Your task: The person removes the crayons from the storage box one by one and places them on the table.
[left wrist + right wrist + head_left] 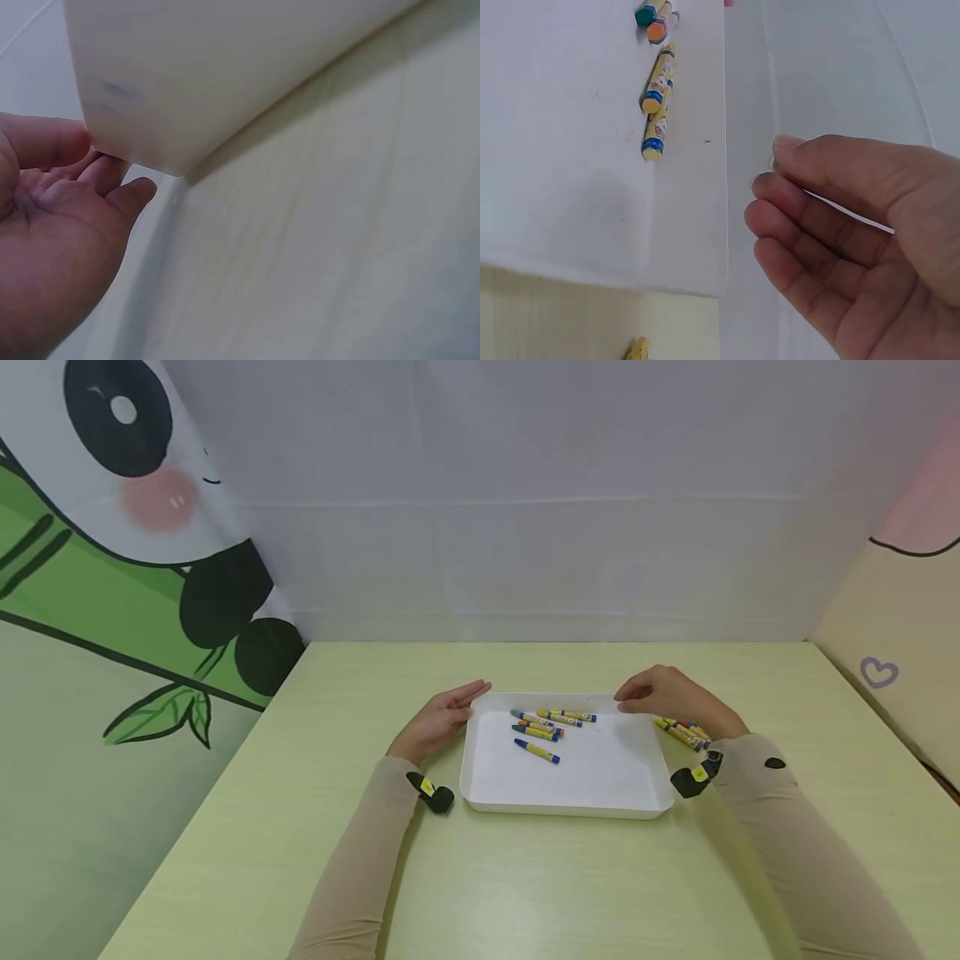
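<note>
A shallow white tray (pixel 600 777) lies on the table in the head view. Several wax crayons (pixel 537 751) with yellow wrappers rest toward its left and back; tips in green, orange and dark blue show. At the tray's back left corner, my left hand (pixel 438 720) pinches the rim; the left wrist view has the thumb against the tray wall (pixel 225 67) and part of the fingers hidden behind it. My right hand (pixel 667 697) is by the back right corner. Its fingers (pixel 780 262) curl loosely around nothing, with a small gap to the tray in the right wrist view.
Beside the tray on the right, more crayons (pixel 681 735) lie on the pale wooden table (pixel 480 877), partly hidden by my right wrist. A white cloth backdrop (pixel 525 568) rises behind the table, with printed panels at both sides.
</note>
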Tool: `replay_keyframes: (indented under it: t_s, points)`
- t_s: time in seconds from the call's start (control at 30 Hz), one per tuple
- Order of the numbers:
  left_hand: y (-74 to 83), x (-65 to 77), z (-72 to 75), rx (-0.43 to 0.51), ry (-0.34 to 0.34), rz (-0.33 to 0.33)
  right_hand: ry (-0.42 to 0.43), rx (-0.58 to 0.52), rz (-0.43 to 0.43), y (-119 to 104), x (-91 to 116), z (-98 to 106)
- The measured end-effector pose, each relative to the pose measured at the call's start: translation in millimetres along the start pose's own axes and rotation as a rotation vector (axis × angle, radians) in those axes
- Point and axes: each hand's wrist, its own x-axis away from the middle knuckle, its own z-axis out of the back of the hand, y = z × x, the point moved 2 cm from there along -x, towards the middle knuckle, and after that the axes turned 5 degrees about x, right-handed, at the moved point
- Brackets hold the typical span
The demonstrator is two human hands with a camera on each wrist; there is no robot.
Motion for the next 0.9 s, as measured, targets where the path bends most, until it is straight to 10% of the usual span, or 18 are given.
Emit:
replay_keyframes:
  t_s: [0.4, 0.9]
  points:
    - [-7.1, 27.3, 12.3, -0.009, -0.077, 0.009, -0.002, -0.022, -0.036, -45.8, 14.8, -44.1]
    - [-5.9, 29.1, 12.2, -0.002, -0.085, 0.01, -0.047, -0.037, -0.013, -55.6, -0.4, -61.8]
